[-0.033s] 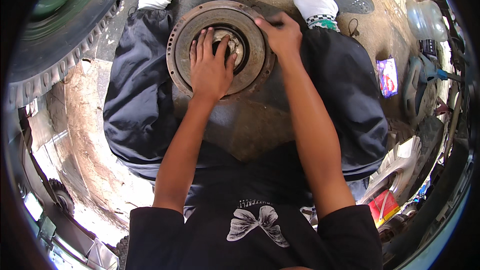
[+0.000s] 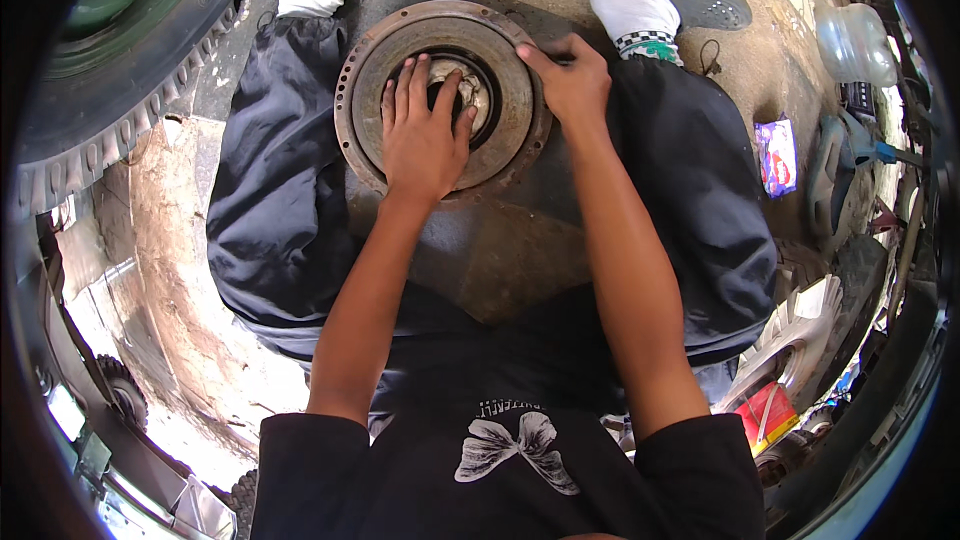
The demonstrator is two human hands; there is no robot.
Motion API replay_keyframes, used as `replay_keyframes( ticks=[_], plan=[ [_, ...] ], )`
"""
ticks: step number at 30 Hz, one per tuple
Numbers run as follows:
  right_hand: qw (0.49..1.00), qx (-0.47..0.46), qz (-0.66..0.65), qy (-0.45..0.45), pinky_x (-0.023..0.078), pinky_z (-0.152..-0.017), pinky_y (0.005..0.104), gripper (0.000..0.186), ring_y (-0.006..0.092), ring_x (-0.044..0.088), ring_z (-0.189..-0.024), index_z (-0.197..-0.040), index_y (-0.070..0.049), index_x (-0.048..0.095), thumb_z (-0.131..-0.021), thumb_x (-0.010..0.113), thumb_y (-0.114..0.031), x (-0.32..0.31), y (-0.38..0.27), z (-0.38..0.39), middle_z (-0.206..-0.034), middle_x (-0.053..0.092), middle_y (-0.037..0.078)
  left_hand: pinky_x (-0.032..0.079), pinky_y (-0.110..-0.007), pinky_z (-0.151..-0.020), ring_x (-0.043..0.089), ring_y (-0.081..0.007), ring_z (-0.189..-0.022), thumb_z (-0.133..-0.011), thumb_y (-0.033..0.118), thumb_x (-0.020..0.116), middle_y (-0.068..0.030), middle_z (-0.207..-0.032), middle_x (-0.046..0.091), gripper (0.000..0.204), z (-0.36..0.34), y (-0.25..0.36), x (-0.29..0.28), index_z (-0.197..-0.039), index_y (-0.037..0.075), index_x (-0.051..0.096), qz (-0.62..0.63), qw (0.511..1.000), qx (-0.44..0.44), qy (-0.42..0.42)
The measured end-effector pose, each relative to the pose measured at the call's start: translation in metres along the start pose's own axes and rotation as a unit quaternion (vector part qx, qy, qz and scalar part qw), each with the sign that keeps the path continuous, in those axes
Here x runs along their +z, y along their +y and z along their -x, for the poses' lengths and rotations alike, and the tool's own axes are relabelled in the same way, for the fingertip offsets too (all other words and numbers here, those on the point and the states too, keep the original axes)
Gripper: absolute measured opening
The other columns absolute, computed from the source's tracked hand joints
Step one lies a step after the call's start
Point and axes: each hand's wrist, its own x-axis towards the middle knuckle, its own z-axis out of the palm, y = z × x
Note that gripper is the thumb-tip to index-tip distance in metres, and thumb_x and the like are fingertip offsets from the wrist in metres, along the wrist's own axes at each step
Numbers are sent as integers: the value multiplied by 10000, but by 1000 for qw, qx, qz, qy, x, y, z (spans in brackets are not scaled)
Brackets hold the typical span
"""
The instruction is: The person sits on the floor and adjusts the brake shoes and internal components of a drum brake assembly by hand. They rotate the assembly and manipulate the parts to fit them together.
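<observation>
A round, rusty metal flywheel [image 2: 372, 60] with small holes around its rim lies on the dark ground between my legs. My left hand [image 2: 422, 145] rests on its left and central part, fingers spread, with the fingertips reaching over the dark central opening. Inside that opening, beside my left thumb and fingers, shows a pale crumpled material [image 2: 474, 95]; what it is I cannot make out. At the flywheel's far right edge my right hand [image 2: 578, 85] is closed on the rim, thumb on top. Its curled fingers are partly hidden.
A large tyre on a green wheel [image 2: 140, 70] fills the upper left. To the right are a clear plastic bottle [image 2: 857, 44], a purple packet [image 2: 776, 156] and a grey-blue sandal [image 2: 830, 175]. A red and yellow box [image 2: 766, 416] sits at the lower right.
My right hand has shifted very slightly to the right and nearer along the rim. The left hand and the flywheel look nearly the same.
</observation>
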Motion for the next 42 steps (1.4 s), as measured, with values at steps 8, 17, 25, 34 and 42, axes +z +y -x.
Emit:
replay_keyframes(
  ticks=[8,17,25,34,42],
  plan=[
    [999,32,-41,6,577,-883,424,458,326,771,-905,-963,-63,815,-719,966,-419,19,-10,-27,-926,803,181,223,-567,-1284,300,-399,-1569,-1063,391,588,-214,-1651,374,504,-4,3,2,-1508,154,568,-2,1000,9,6],
    [999,9,-41,-17,576,-879,420,475,322,766,-912,-957,-55,811,-721,958,-439,14,8,-26,-955,803,180,230,-572,-1280,305,-409,-1562,-1057,395,595,-215,-1642,381,509,-2,2,3,-1498,143,570,-9,1000,7,14],
    [995,19,-78,-57,558,-835,340,432,190,717,-883,-1006,13,797,-797,945,-335,7,20,-29,-960,798,129,225,-576,-1281,307,-408,-1562,-1055,401,599,-215,-1636,390,518,-5,2,3,-1507,153,557,-6,1000,4,14],
    [992,-21,-3,-124,566,-790,329,422,173,713,-838,-1021,8,812,-786,955,-311,37,-20,-70,-939,790,116,204,-577,-1292,277,-400,-1575,-1067,435,573,-215,-1650,363,527,-5,3,4,-1514,156,546,-11,1000,5,0],
    [991,-10,-32,-131,563,-771,328,430,174,709,-834,-1010,27,793,-792,957,-305,17,3,-51,-919,781,114,205,-586,-1288,281,-410,-1572,-1066,439,572,-221,-1649,363,529,3,-2,2,-1511,155,551,-2,1000,-4,2]
  ],
)
